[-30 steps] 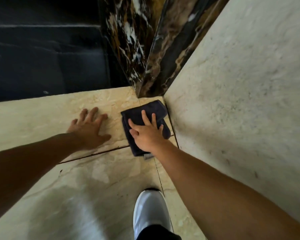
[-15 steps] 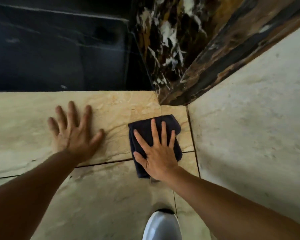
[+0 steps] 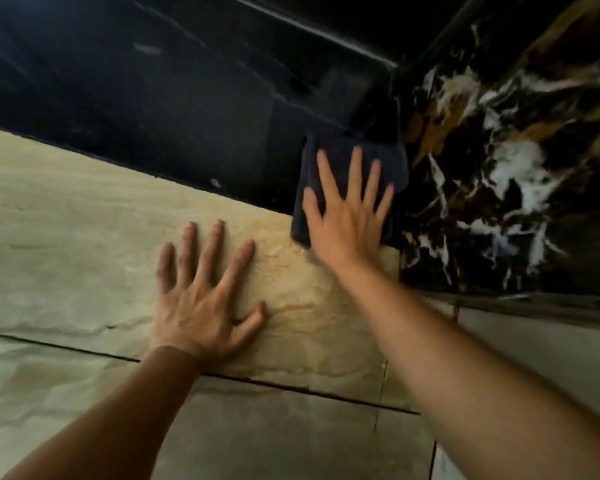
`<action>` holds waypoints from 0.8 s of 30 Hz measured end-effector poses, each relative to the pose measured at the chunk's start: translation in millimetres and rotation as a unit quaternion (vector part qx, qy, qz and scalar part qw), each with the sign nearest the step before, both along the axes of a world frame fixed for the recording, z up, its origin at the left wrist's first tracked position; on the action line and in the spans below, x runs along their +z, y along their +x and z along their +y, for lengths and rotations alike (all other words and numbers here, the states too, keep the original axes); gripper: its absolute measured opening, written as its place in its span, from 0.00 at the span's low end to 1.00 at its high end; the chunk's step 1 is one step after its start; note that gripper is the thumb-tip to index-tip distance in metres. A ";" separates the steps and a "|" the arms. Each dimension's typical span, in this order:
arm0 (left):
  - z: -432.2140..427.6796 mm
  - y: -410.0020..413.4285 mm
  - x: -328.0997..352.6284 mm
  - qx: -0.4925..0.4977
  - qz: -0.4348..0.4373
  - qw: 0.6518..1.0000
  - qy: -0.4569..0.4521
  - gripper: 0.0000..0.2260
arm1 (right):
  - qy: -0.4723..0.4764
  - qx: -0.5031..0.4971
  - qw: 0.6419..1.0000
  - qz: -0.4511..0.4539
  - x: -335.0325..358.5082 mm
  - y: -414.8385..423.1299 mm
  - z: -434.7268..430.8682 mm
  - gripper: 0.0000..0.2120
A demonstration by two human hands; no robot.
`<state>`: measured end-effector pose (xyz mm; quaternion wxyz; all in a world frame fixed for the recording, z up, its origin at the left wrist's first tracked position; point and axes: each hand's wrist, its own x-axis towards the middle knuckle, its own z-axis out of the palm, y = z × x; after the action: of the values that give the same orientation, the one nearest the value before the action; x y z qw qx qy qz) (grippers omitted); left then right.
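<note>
Pressing flat on a dark cloth (image 3: 338, 147), the right hand (image 3: 347, 216) is seen with all five digits straight and fanned apart; nothing is pinched or gripped. Its outline is slightly blurred.

Cloth: one piece, dark navy, soft and matte, folded into a thick rounded-corner pad. It is pinned under the right palm and fingers, and its edges show past the fingertips and on both sides of the hand. The pad straddles the line where the beige tile (image 3: 66, 237) is met by the black stone (image 3: 153, 98), most of it lying on the black.

Left hand (image 3: 201, 299): laid palm-down on bare beige tile, five digits spread and straight. It is placed on the thumb side of the right hand, nearer the wrist, apart from the cloth.

Surfaces: beige tile, smooth, cloudy with tan veining. Black stone beyond both sets of fingertips, glossy, with faint pale streaks. Veined marble (image 3: 499, 168) just beside the right little finger: black, with white and amber splashes, polished.

Counted: two hands, one cloth, three stone kinds. One dark seam (image 3: 291, 386) is noted behind the left wrist, running under the right forearm.
</note>
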<state>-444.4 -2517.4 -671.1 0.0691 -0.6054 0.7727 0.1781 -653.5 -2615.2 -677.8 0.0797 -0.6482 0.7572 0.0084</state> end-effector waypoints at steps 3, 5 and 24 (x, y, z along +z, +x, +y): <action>2.8 -0.1 -0.9 -0.008 0.006 1.000 -0.010 0.39 | 0.046 -0.012 0.999 -0.005 11.7 6.8 116.9 0.30; 2.5 -1.9 -3.2 0.007 0.022 0.999 -0.028 0.39 | 0.045 -0.004 0.999 0.004 8.4 5.0 121.2 0.31; -1.8 -6.0 -6.7 0.013 0.016 0.998 -0.055 0.39 | -0.013 0.001 1.000 -0.023 3.7 18.2 99.4 0.32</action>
<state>-450.4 -2519.3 -677.8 0.0211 -0.6157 0.7741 0.1455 -635.3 -2515.9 -674.1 0.0890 -0.6496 0.7548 -0.0166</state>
